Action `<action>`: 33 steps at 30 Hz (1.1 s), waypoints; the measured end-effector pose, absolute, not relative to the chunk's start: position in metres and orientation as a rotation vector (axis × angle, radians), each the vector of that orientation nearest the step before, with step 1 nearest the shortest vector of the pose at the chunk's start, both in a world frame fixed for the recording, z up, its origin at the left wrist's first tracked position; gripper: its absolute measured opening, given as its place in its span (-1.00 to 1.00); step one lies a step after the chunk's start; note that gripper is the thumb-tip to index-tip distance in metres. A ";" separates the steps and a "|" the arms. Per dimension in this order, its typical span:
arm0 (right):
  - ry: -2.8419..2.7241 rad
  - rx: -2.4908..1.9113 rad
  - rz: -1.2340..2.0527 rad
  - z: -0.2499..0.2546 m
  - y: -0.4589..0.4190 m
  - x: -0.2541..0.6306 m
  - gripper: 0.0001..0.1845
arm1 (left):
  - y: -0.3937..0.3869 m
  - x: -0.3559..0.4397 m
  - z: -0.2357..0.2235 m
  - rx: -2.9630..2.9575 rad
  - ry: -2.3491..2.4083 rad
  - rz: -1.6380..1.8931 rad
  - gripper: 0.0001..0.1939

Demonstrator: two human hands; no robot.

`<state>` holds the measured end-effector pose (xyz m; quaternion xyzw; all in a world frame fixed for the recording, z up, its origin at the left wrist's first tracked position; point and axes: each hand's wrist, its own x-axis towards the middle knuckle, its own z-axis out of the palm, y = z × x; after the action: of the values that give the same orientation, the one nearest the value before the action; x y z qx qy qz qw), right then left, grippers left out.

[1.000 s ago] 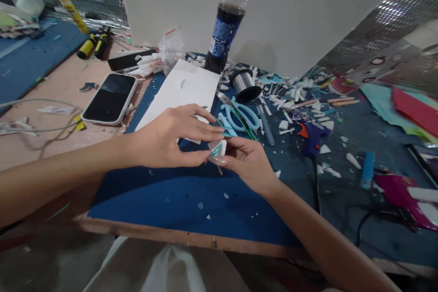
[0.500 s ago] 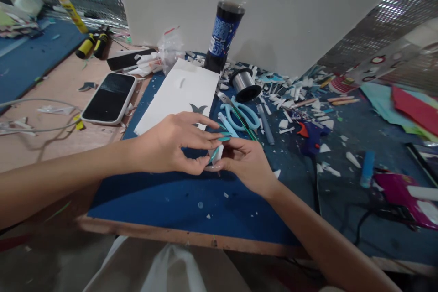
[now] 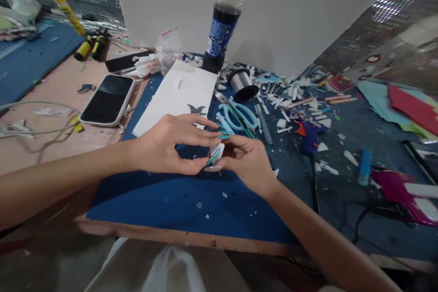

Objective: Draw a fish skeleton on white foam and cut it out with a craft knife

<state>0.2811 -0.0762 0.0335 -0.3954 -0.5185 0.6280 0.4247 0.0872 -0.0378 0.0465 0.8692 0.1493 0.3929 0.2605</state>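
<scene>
A small white piece (image 3: 217,151), perhaps foam or clay, is pinched between my two hands above the blue mat (image 3: 191,205). My left hand (image 3: 181,143) comes from the left, its thumb and fingers closed on the piece's near side. From the right, my right hand (image 3: 244,159) grips the same piece between thumb and fingers. Fingers hide most of its shape. Just behind my hands lies a white sheet (image 3: 178,91) bearing a dark tail-shaped cutout (image 3: 196,109). Light blue scissors (image 3: 236,116) rest beyond my right hand.
A cola bottle (image 3: 221,32) and a wire spool (image 3: 242,84) stand at the back among white scraps. A phone (image 3: 108,99) lies left. To the right are a blue glue gun (image 3: 310,137) with a cord, a magenta tool (image 3: 400,196) and coloured sheets (image 3: 414,109).
The view has shifted slightly. My hands stay together at the same place, and the white piece between the fingers looks slightly turned.
</scene>
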 end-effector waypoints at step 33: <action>-1.402 -1.005 1.307 0.033 -0.077 0.285 -0.74 | -0.039 0.085 0.037 2.549 0.641 1.361 -0.76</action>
<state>0.2846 -0.0773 0.0329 -0.4099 -0.5721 0.5332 0.4694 0.0848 -0.0393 0.0367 0.8576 0.2156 0.4580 0.0908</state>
